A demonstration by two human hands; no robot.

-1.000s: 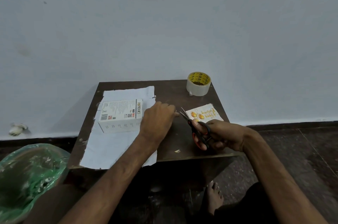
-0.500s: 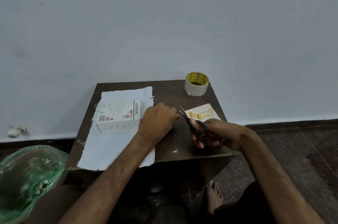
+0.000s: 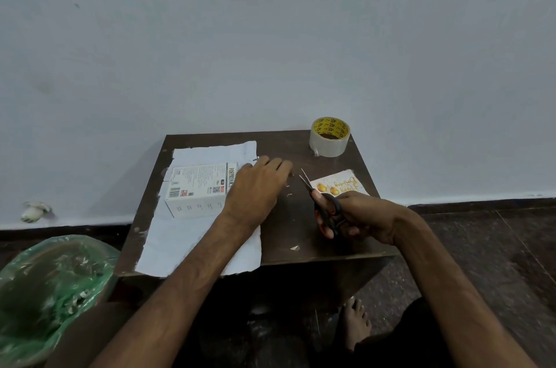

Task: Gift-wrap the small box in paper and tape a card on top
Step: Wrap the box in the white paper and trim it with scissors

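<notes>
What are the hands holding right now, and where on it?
The right hand grips the scissors by the handle loops, blades pointing away. The left hand seems to hold nothing, palm down beside the box.

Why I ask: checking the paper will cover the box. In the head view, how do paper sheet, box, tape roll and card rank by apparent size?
1. paper sheet, clearly largest.
2. box.
3. tape roll and card: look alike, unranked; the right hand holding scissors hides part of the card.
</notes>
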